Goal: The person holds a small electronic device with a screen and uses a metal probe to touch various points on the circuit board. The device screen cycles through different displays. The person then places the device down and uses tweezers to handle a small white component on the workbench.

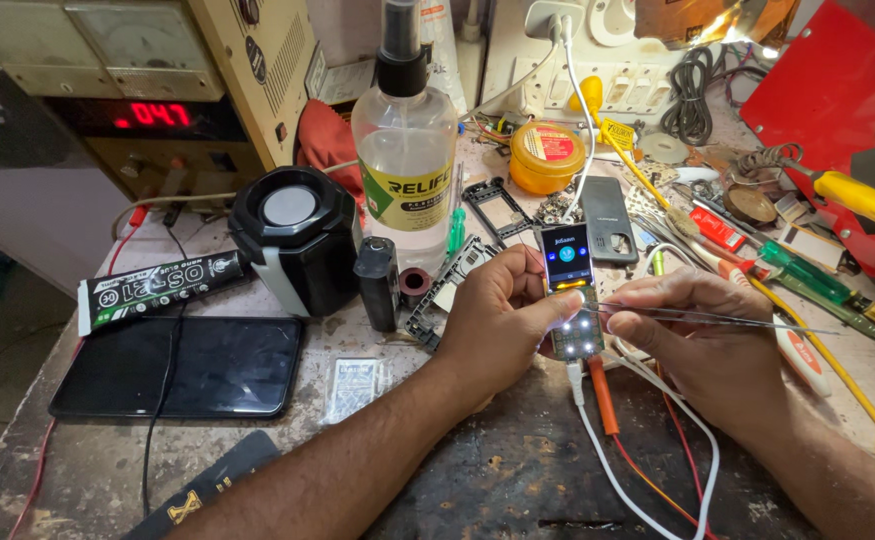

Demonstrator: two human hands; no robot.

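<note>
The fingers [517, 290] of my left hand [497, 325] are curled closed around a small keypad phone [572, 290] with its housing off, thumb pressed near the lit keypad, so I hold it just above the table [87, 470]. Its little screen glows blue and the key contacts below shine white. My right hand [707, 335] is pinched shut on a pair of thin metal tweezers [697, 317], the tips meeting the phone's board at its right edge, close to my left thumb. A white cable [647, 490] runs down from the phone's lower end toward me, and an orange probe [602, 395] lies on the table under it.

To the left I see a dark smartphone [182, 368] lying flat, with a black glue tube [162, 285] just behind it. A black round speaker [297, 240] stands beside a clear spray bottle [404, 150] with a yellow label. Behind my hands lie an empty phone frame [497, 208] and a grey phone back [609, 215]. A yellow round tin [547, 155] sits further back. On the right, screwdrivers [807, 275] and other tools lie scattered, near a red case [827, 90]. A beige power supply [147, 80] with a red readout stands at the far left
</note>
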